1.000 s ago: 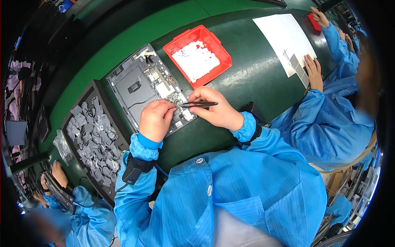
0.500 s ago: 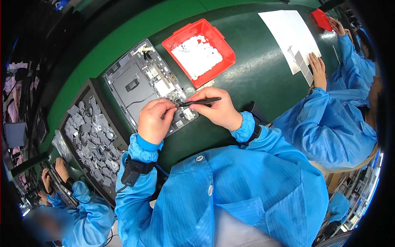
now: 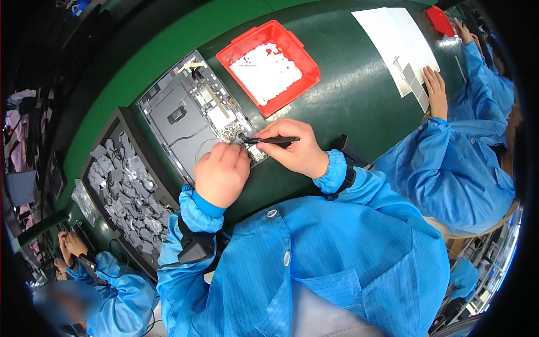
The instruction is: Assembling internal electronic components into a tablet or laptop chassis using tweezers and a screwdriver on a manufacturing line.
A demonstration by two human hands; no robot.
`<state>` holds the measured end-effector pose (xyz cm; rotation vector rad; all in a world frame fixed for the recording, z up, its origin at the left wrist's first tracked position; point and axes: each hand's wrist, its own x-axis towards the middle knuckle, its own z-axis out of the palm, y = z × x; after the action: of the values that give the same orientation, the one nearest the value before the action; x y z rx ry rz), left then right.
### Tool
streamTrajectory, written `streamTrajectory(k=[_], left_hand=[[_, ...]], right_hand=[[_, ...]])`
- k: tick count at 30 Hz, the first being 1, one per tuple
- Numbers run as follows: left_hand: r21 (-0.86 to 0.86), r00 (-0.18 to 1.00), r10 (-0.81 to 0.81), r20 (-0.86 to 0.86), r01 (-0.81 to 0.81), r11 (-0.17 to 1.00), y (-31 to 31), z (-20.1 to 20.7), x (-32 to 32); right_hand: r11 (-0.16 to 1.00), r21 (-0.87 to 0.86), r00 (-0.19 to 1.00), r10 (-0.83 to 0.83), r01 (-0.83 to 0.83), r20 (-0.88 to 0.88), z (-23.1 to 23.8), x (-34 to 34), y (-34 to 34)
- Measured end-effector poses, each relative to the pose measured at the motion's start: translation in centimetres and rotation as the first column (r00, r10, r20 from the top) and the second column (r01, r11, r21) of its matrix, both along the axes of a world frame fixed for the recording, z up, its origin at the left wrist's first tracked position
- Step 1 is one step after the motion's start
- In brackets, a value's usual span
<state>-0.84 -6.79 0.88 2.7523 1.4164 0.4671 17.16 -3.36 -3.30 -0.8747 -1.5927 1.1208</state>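
Observation:
An opened grey tablet-like device (image 3: 174,132) with bared circuit boards lies tilted on the bench before me. My right hand (image 3: 297,149) grips slim black tweezers (image 3: 275,140), their tip at the small parts near the device's lower right. My left hand (image 3: 223,171) rests over the device's near edge, back up, fingers bent and pressed together. Its fingertips are hidden, so whatever they pinch does not show. A thin curved line (image 3: 197,147) shows just beside the left hand, too fine to identify.
Beyond the device stands a red bin (image 3: 307,73) of small white pieces. On the left, a dark tray (image 3: 120,115) holds many grey scraps. White sheets (image 3: 387,33) lie at right, under a co-worker's hand (image 3: 435,92). Another person works at lower left.
My left hand has turned palm down and moved slightly right, its fingertips now hidden. The right hand with the tweezers has barely shifted.

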Motion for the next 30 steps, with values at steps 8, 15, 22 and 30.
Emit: streamTrajectory(k=[8, 15, 22, 30], left_hand=[[0.106, 0.993, -0.037, -0.116, 0.050, 0.993, -0.4, -0.5, -0.1], [0.157, 0.950, 0.022, -0.312, 0.028, 0.987, -1.4, -1.6, 1.5], [0.048, 0.996, -0.017, -0.088, 0.022, 0.999, -0.6, -1.1, 0.2], [0.061, 0.989, -0.043, -0.143, 0.052, 0.997, -0.4, -0.7, 0.7]], right_hand=[[0.983, 0.178, 0.992, 0.013, -0.036, 0.127, 0.0, 0.0, 0.0], [0.999, -0.038, 0.999, 0.012, -0.014, -0.049, 0.1, 0.2, -0.1], [0.990, -0.021, 0.982, -0.143, 0.141, -0.123, 0.1, 0.9, -0.3], [0.991, 0.003, 0.985, -0.133, 0.134, -0.113, 0.1, 0.9, -0.3]])
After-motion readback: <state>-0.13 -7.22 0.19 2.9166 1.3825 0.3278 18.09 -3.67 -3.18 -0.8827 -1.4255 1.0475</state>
